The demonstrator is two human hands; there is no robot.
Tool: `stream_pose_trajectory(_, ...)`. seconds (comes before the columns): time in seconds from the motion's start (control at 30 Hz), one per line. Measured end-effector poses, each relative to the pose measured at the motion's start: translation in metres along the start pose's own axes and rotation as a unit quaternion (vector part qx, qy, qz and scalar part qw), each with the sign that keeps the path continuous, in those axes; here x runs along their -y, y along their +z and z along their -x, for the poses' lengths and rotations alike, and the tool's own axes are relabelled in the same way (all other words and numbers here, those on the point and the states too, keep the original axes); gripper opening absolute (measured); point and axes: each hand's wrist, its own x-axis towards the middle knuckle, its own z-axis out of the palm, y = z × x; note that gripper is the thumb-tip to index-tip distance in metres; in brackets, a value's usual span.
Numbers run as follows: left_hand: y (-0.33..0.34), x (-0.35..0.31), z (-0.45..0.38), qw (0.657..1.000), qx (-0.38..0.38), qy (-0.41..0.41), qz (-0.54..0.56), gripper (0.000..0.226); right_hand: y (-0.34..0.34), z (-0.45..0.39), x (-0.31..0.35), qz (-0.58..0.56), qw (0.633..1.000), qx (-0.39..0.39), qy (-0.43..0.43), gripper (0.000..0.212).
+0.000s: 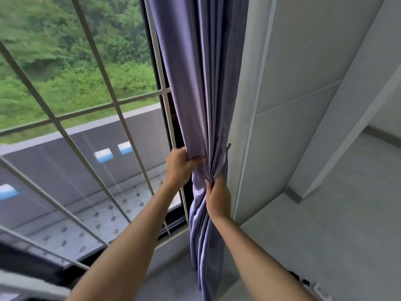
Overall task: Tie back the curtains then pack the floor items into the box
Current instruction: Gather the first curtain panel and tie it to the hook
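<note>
A purple curtain hangs gathered in folds at the right side of the window, next to the white wall. My left hand grips the curtain's left edge, fingers curled round the fabric. My right hand grips the bunched folds a little lower on the right side. Below my hands the curtain falls in a narrow bundle to the floor. A small dark hook sticks out of the wall just right of the curtain. No box shows in this view.
The window has slanted white bars, with a balcony and greenery outside. White wall panels and a grey floor fill the right. Small dark and white items lie on the floor at the lower right edge.
</note>
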Motion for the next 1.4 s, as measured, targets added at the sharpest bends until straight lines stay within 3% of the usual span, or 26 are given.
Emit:
stream_pose_trajectory(0.3, 0.003, 0.009, 0.009, 0.996, 0.013, -0.075, 0.048, 0.023, 0.007, -0.019, -0.021, -0.007, 0.997, 0.059, -0.057, 0.030)
stream_pose_trajectory(0.5, 0.007, 0.015, 0.016, 0.995, 0.027, -0.094, -0.013, 0.026, 0.021, -0.013, -0.038, 0.025, 0.994, 0.099, -0.035, 0.032)
stream_pose_trajectory(0.63, 0.014, 0.015, 0.023, 0.995, -0.034, -0.091, -0.027, 0.028, 0.025, -0.014, -0.042, 0.019, 0.994, 0.101, -0.037, 0.028)
stream_pose_trajectory(0.8, 0.025, 0.020, 0.037, 0.991, -0.098, -0.025, -0.082, 0.032, 0.026, -0.007, -0.047, 0.029, 0.995, 0.087, -0.041, 0.027)
stream_pose_trajectory(1.3, 0.019, 0.014, 0.030, 0.992, -0.077, -0.062, -0.079, 0.030, 0.037, -0.010, -0.038, 0.035, 0.995, 0.078, -0.054, 0.031)
stream_pose_trajectory(1.4, 0.017, 0.013, 0.029, 0.991, -0.078, -0.063, -0.089, 0.033, 0.038, -0.010, -0.035, -0.010, 0.994, 0.108, -0.013, 0.029)
